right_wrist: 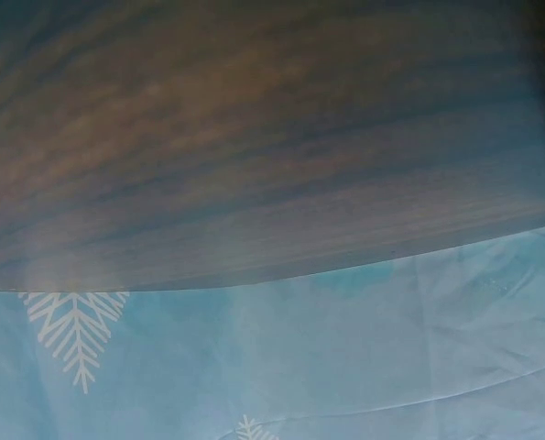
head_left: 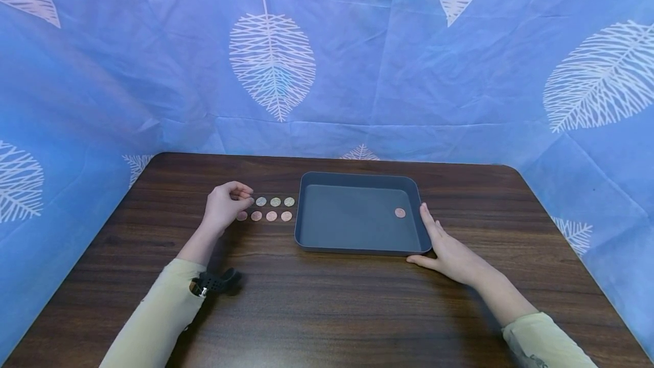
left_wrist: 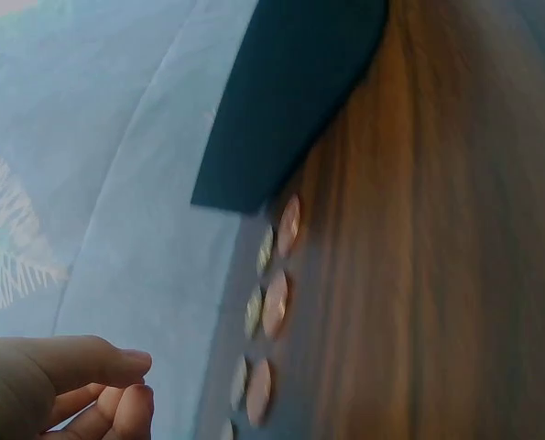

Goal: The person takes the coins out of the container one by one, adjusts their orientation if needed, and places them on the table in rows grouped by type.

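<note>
A dark blue-grey tray (head_left: 306, 209) sits mid-table with one copper coin (head_left: 399, 213) inside near its right wall. Left of it lie two short rows of coins (head_left: 271, 209), silvery ones behind and copper ones in front. My left hand (head_left: 244, 199) hovers at the left end of the back row with curled fingers; a coin between them cannot be made out. In the left wrist view the fingertips (left_wrist: 130, 390) are close together beside the coins (left_wrist: 274, 307) and the tray (left_wrist: 290, 101). My right hand (head_left: 441, 243) lies flat on the table, touching the tray's right front corner.
The dark wooden table (head_left: 332, 311) has rounded corners and is walled on three sides by blue leaf-print cloth (head_left: 271, 61). A black wrist camera mount (head_left: 214, 283) sits on my left forearm. The right wrist view shows only the table edge (right_wrist: 254, 266) and cloth.
</note>
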A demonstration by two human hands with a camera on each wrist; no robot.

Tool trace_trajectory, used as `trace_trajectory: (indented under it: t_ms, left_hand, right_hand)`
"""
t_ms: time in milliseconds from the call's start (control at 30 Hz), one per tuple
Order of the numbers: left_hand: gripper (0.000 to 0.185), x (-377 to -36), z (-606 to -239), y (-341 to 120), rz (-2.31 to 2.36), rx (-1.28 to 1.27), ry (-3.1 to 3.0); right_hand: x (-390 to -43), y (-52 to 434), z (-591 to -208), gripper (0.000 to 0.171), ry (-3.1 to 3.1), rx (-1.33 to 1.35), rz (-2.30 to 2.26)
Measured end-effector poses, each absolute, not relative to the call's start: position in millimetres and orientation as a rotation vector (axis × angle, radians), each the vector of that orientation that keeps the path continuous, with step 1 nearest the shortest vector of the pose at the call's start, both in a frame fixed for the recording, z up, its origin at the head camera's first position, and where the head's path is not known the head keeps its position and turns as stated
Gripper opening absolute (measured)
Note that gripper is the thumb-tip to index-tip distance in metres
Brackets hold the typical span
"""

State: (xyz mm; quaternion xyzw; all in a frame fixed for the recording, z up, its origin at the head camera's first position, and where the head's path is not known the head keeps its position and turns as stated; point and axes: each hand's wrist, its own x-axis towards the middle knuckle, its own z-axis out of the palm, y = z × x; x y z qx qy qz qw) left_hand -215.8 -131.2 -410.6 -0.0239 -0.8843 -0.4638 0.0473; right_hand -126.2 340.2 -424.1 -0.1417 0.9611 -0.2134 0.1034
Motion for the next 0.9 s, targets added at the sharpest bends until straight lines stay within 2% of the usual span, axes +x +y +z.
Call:
trace_trajectory:
  t_ms: [900]
  left_hand:
    - [0.013,-229.4,-388.8,30.1,-1.654,-0.578,-2.636]
  right_hand:
    - [-126.2,340.6,-426.2,0.113,2.851,-0.462,-0.644]
